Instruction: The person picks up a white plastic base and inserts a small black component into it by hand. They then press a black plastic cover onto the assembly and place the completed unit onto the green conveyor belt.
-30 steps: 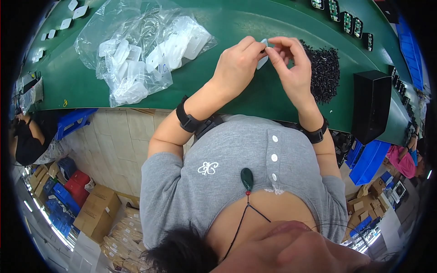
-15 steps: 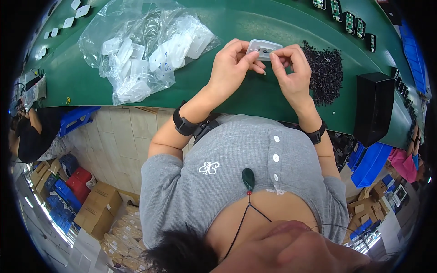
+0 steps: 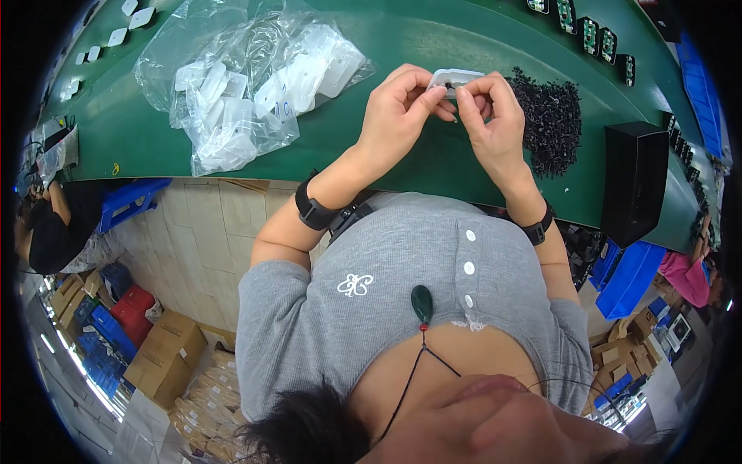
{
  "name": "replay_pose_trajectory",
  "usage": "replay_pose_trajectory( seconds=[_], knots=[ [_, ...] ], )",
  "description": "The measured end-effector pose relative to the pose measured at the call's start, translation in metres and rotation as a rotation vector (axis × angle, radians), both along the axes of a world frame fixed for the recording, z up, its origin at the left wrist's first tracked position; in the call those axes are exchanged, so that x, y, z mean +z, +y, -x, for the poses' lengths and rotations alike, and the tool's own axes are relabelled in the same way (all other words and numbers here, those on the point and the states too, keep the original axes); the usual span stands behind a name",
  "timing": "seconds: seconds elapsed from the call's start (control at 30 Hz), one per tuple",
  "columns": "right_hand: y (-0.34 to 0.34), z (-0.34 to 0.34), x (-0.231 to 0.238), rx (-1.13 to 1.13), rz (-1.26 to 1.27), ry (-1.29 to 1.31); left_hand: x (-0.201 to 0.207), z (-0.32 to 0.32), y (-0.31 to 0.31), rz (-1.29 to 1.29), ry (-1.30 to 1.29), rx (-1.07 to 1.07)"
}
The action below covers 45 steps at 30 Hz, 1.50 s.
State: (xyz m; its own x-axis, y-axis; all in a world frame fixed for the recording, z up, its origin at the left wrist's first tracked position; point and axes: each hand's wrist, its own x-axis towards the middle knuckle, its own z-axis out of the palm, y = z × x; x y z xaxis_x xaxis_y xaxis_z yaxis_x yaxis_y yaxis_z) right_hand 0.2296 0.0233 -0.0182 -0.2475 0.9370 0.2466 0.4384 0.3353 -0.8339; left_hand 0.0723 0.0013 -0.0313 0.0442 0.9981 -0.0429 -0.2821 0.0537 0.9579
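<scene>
Between my two hands, above the green table, is a white plastic cover with its hollow side toward me. My left hand grips its left end, the thumb on the near edge. My right hand closes on the right end, thumb and forefinger pressed at the inner face. Something small and dark shows inside the cover between the thumbs; the fingers hide most of it. Just right of my right hand lies a heap of small black parts.
A clear plastic bag of white covers lies to the left. Several green circuit boards in black housings line the far right. A black box stands right of the heap. Blue bins sit below the table edge. Another person is at far left.
The cover has tilted, so less of its inner face shows. My right fingers have moved further in over it, and both hands have shifted slightly.
</scene>
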Motion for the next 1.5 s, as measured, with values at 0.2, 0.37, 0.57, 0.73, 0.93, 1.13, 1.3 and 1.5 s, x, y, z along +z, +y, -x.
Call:
replay_pose_trajectory(
  seconds=[0.2,0.37,0.57,0.73,0.93,1.13,1.3,1.5],
  knots=[
    [-0.003,0.007,-0.003,-0.071,0.084,0.139,0.000,-0.001,0.000,-0.188,0.078,0.078],
    [0.003,0.005,0.009,-0.112,-0.236,-0.075,0.001,0.005,-0.001,-0.027,-0.012,0.046],
    [0.024,-0.018,0.018,0.216,0.363,0.047,0.008,0.017,0.002,0.172,-0.095,-0.173],
    [0.041,-0.011,0.010,0.246,0.697,0.239,0.008,0.019,0.013,0.125,-0.246,0.031],
    [0.149,0.057,0.049,0.009,-0.319,-0.277,-0.007,0.029,0.028,-0.110,0.583,0.179],
    [0.246,0.119,0.052,0.069,-0.264,-0.867,0.014,0.009,0.017,-0.303,1.147,0.199],
    [0.257,0.122,0.048,0.136,-0.157,-0.979,0.015,0.004,0.003,-0.345,1.280,0.054],
    [0.179,0.017,0.050,0.126,-0.016,-0.202,0.007,0.018,-0.003,-0.430,1.217,0.077]
  ],
)
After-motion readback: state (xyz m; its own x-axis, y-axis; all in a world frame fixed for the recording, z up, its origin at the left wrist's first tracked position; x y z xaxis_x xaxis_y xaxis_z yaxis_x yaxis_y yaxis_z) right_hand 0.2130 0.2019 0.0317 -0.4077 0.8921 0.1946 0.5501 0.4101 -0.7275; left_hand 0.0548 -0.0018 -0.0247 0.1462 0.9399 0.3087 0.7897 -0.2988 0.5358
